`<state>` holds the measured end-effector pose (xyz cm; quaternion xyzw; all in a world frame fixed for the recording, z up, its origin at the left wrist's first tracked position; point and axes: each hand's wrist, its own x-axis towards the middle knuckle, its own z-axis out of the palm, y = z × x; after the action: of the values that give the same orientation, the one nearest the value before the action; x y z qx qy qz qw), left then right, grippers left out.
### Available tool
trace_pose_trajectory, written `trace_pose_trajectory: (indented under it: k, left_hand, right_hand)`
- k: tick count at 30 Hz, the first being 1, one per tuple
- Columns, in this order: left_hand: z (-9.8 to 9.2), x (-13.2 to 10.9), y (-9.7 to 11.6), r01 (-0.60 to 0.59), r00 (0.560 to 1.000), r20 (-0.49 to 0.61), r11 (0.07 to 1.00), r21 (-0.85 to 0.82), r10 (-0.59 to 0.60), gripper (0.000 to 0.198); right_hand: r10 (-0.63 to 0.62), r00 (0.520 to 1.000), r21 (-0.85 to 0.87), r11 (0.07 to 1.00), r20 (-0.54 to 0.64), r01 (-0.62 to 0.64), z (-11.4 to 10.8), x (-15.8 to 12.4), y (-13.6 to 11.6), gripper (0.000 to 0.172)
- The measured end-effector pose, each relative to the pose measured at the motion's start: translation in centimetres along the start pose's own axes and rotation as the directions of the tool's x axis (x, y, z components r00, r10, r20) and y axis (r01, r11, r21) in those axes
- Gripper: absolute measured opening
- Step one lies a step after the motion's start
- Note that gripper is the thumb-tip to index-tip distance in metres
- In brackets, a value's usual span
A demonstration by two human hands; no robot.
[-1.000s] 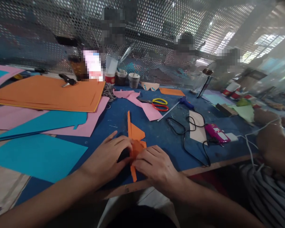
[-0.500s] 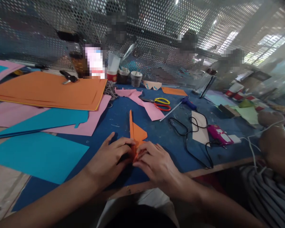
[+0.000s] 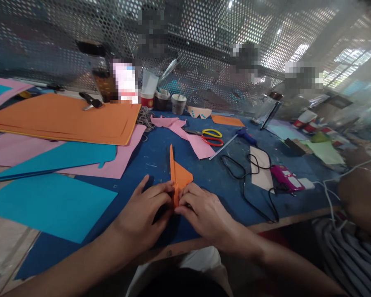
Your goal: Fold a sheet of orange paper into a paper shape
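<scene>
A folded piece of orange paper lies near the front edge of the blue table, its long narrow strip pointing away from me. My left hand pinches its near end from the left, the fingertips partly hidden behind the paper. From the right, my right hand grips the same end between thumb and curled fingers. Both hands are closed, close together over the fold. Beyond them lie a cut pink paper and scissors with a yellow and a red handle loop.
Left are blue sheets, a pink sheet and an orange stack with a black clip-like object. Right lie a blue glue gun with its looping black cable and a magenta power strip. Paper cups stand behind. Another person's arm rests at right.
The near end of the orange paper looks narrower and more upright between my fingers. My hands have shifted only slightly, and the other person's arm at right has moved a little.
</scene>
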<state>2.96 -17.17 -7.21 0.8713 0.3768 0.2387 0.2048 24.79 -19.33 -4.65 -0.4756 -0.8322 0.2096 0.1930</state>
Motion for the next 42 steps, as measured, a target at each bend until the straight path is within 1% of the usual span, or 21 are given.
trace_pose_trajectory:
  k: [3,11,18,26,29,31,33,36,39,41,42]
  left_hand:
    - [-0.1,-0.2,0.3,0.002,0.999,-0.045,1.000,0.019,-0.001,0.017]
    - [0.2,-0.1,0.5,0.055,0.998,-0.046,0.997,0.051,-0.053,0.009]
    - [0.6,-0.3,0.4,0.051,0.995,-0.088,0.996,0.071,-0.045,0.009]
    - [0.9,-0.3,0.0,0.038,0.988,-0.149,0.998,0.059,-0.029,0.019]
    - [0.8,-0.5,0.0,-0.005,0.985,-0.174,0.996,0.092,0.022,0.019]
    - [0.8,-0.8,0.2,-0.071,0.974,-0.205,0.989,0.132,0.097,0.020]
    - [0.8,-1.0,0.5,-0.149,0.952,-0.238,0.971,0.186,0.192,0.025]
    - [1.0,-1.2,0.9,-0.229,0.928,-0.233,0.937,0.263,0.292,0.029]
    - [1.1,-1.2,1.0,-0.256,0.921,-0.221,0.926,0.278,0.321,0.029]
    - [1.1,-1.2,0.9,-0.233,0.928,-0.232,0.939,0.255,0.293,0.028]
    - [1.1,-1.2,0.9,-0.216,0.932,-0.238,0.946,0.242,0.274,0.027]
  right_hand:
    - [0.016,1.000,0.010,1.000,-0.001,-0.016,0.0,0.1,0.0,0.011]
    - [0.079,0.997,0.015,0.997,0.003,-0.079,-0.2,0.2,-0.4,0.008]
    - [0.101,0.995,0.044,0.994,0.002,-0.101,-0.3,0.2,-0.4,0.010]
    - [0.124,0.992,0.055,0.991,0.003,-0.124,0.0,0.3,-0.3,0.015]
    - [0.147,0.989,0.052,0.988,0.004,-0.147,-0.2,0.4,-0.4,0.015]
    - [0.156,0.988,0.041,0.987,0.008,-0.156,-0.3,0.4,-0.5,0.015]
    - [0.157,0.987,0.021,0.987,0.009,-0.158,-0.4,0.5,-0.5,0.015]
    - [0.140,0.990,-0.016,0.990,0.001,-0.140,-0.2,0.4,-0.6,0.016]
    - [0.103,0.995,-0.037,0.994,-0.014,-0.103,0.1,0.4,-0.5,0.016]
    - [0.088,0.996,0.001,0.996,-0.010,-0.088,0.0,0.4,-0.2,0.016]
    - [0.088,0.996,0.047,0.995,-0.014,-0.087,-0.1,0.5,0.0,0.015]
